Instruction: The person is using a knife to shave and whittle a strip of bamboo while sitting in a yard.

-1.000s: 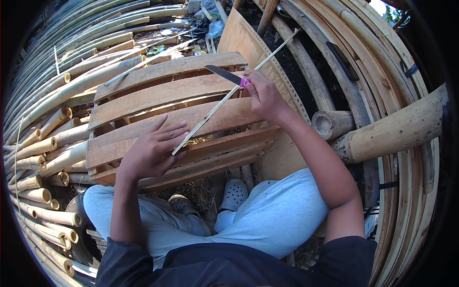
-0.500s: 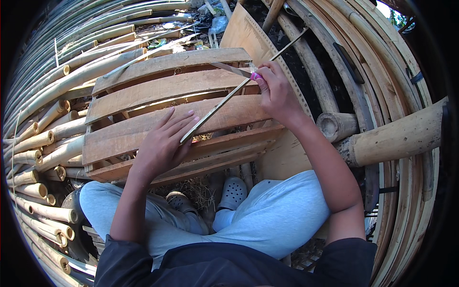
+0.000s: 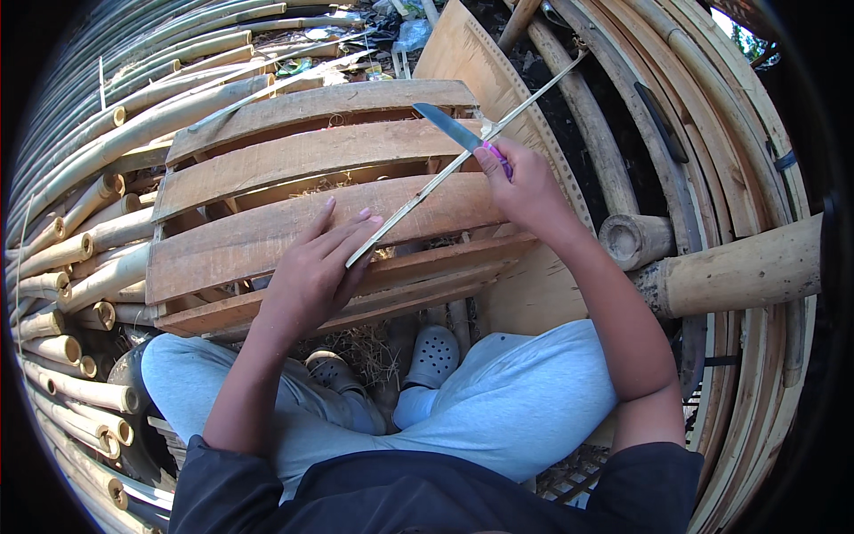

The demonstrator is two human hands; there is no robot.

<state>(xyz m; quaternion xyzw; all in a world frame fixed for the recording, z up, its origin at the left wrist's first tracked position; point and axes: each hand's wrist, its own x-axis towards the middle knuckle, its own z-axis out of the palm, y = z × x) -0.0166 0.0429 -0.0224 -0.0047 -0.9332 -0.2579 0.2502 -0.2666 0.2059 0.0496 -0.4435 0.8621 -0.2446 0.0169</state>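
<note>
Thin bamboo strip [image 3: 445, 173] crosses frame centre; left hand [image 3: 316, 271] spread flat pressing it onto wooden pallet [image 3: 240, 245], right hand [image 3: 525, 187] gripping purple-handled knife [image 3: 458, 133]

The left hand [image 3: 313, 271] is lying flat with the palm down, and its fingers [image 3: 351, 233] are stretching forward and a little to the right, slightly spread. The left forearm is coming up from the lower edge, bare below a dark sleeve. The right hand [image 3: 525, 189] is closing in a fist, with the knuckles turned up and the thumb pointing to the upper left. The right arm is bending at the elbow and reaching further forward than the left one.
</note>
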